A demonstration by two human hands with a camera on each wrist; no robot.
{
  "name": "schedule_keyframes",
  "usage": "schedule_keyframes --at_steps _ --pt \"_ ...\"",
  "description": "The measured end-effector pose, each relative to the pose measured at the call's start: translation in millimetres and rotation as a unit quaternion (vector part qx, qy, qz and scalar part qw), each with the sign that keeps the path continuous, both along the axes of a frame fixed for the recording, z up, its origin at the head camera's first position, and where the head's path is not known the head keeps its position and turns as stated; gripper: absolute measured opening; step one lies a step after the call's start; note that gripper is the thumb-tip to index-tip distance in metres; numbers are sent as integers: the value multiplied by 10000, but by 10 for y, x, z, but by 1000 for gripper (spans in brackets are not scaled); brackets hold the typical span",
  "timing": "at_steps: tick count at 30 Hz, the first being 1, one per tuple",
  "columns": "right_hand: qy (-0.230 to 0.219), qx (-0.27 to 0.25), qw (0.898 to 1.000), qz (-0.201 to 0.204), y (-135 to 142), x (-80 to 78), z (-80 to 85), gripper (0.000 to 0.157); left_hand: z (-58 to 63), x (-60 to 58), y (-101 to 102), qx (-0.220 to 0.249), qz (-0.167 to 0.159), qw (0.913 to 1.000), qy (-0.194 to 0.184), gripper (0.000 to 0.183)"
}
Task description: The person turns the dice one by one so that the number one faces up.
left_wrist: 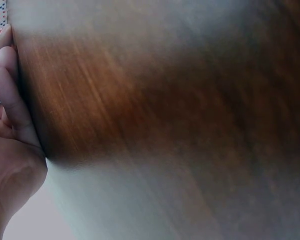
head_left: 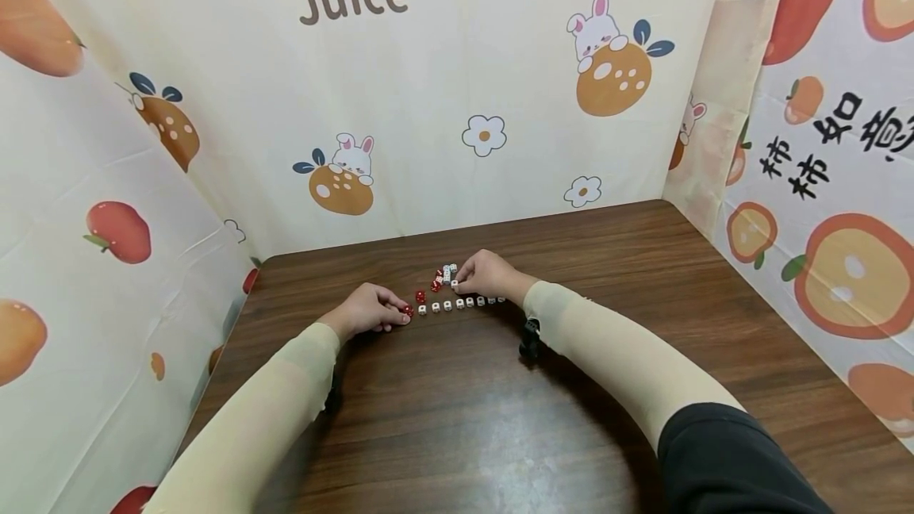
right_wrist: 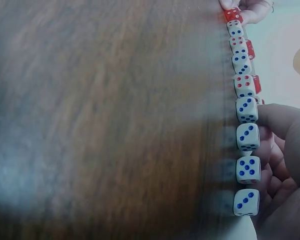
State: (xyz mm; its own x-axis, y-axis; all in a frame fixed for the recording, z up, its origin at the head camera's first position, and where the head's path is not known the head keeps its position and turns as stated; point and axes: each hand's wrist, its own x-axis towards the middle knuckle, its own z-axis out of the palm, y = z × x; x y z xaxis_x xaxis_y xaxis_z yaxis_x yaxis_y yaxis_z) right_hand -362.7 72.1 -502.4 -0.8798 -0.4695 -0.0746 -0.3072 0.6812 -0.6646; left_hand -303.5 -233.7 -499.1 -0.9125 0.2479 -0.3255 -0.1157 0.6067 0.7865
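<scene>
I see the left hand (head_left: 367,309) pinch a red die (head_left: 408,310) just left of the white dice row (head_left: 447,305), which runs left to right, while the right hand (head_left: 489,274) pinches a white die (head_left: 454,284) on its far side

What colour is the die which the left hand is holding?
Red, with white pips: the die in the left hand shows best in the right wrist view.

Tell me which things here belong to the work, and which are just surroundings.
Part of the work:
left hand, holding a red die
right hand, pinching a white die
row of white dice
red and white dice behind the row

Just surroundings:
wooden table
fruit-printed hangings
black wrist device
</scene>
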Motion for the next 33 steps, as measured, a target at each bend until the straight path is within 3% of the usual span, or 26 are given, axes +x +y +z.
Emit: schedule_keyframes --at_steps 10,24,33 --pt "-74 -432 9988 196 -77 6 33 15 -37 -18 -6 8 7 10000 33 26" --pt "176 5 9964 823 -243 -3 29 7 -38 -17 -6 25 7 10000 67 26" --pt "35 140 9974 704 -301 31 53 7 -37 -20 -13 67 12 10000 30 26"
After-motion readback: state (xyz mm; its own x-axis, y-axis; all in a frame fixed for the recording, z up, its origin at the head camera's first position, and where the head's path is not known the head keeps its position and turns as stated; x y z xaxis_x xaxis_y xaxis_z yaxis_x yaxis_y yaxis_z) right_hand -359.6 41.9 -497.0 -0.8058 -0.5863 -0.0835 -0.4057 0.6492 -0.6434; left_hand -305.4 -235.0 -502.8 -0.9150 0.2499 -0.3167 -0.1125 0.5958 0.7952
